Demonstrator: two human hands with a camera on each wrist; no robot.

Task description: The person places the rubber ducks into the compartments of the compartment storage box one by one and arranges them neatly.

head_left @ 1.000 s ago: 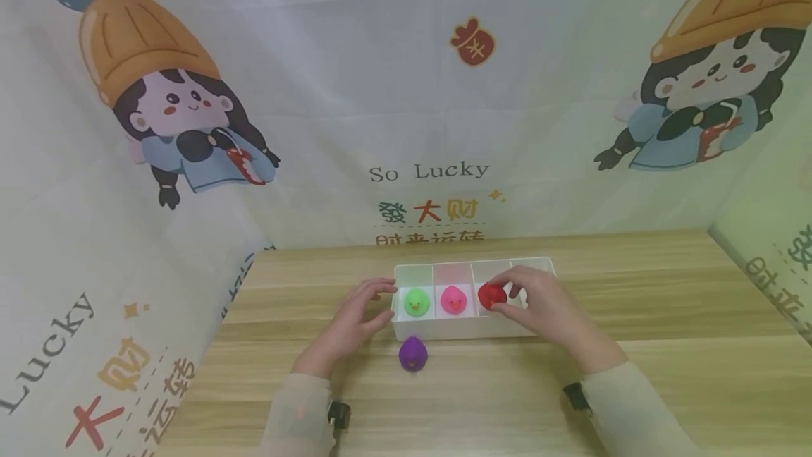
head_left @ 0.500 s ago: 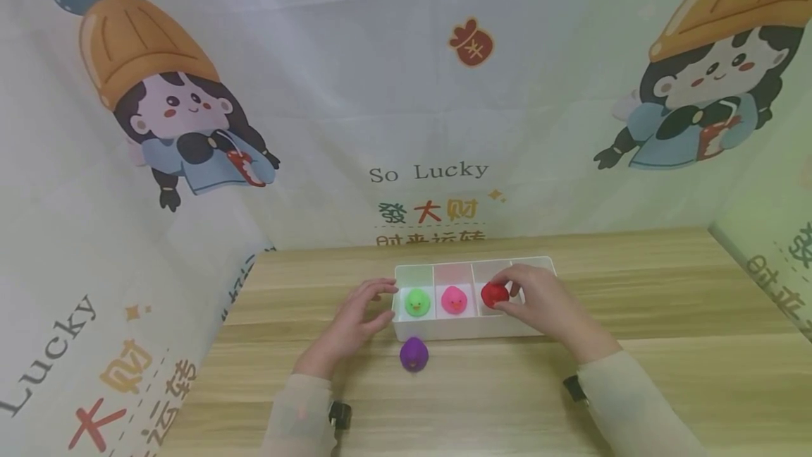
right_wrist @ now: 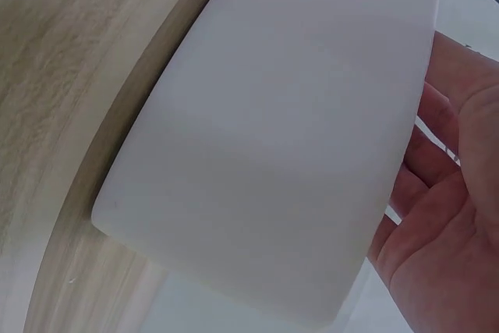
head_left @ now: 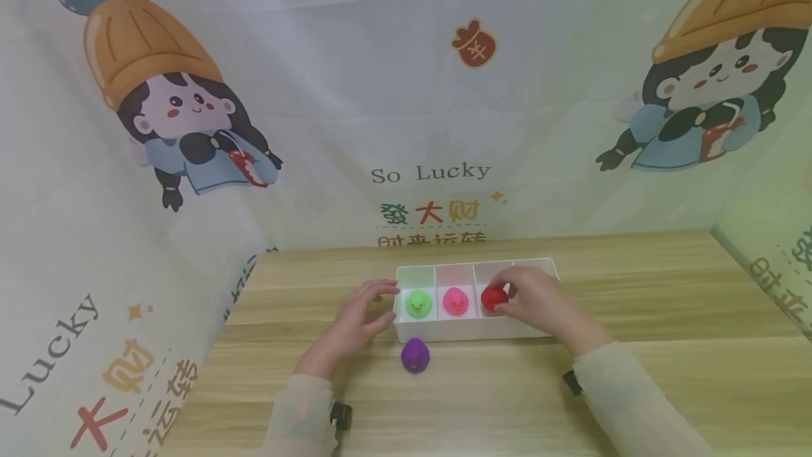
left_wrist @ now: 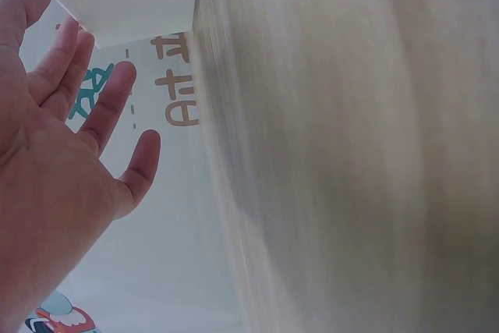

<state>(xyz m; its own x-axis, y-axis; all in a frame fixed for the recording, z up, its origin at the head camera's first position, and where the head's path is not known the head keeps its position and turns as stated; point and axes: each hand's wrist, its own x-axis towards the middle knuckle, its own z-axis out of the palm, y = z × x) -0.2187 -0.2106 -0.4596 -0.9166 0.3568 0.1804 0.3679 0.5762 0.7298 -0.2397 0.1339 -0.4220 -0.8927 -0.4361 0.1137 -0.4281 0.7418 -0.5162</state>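
A white divided box (head_left: 469, 330) stands on the table. A green rubber duck (head_left: 419, 303) sits in its leftmost compartment and a pink rubber duck (head_left: 455, 301) in the one beside it. In the third compartment, my right hand (head_left: 539, 305) pinches a red rubber duck (head_left: 493, 298) between thumb and fingers, which partly cover it. My left hand (head_left: 355, 319) touches the box's left end with thumb and fingertips, fingers relaxed; the left wrist view shows them at its corner. A purple rubber duck (head_left: 415, 356) lies on the table before the box. The right wrist view shows only the box's outer wall (right_wrist: 265, 146) beside the hand.
The box's rightmost compartment is largely behind my right hand. A wood-grain table (head_left: 482, 407) carries everything. Behind and beside it hangs a pale printed cloth (head_left: 342, 90) with cartoon figures and lettering. Each sleeve has a dark wrist device (head_left: 340, 415) near the cuff.
My right hand, holding the red duck, has shifted only slightly within the third compartment. The left hand and the other ducks keep their places; the whole view drifts a little.
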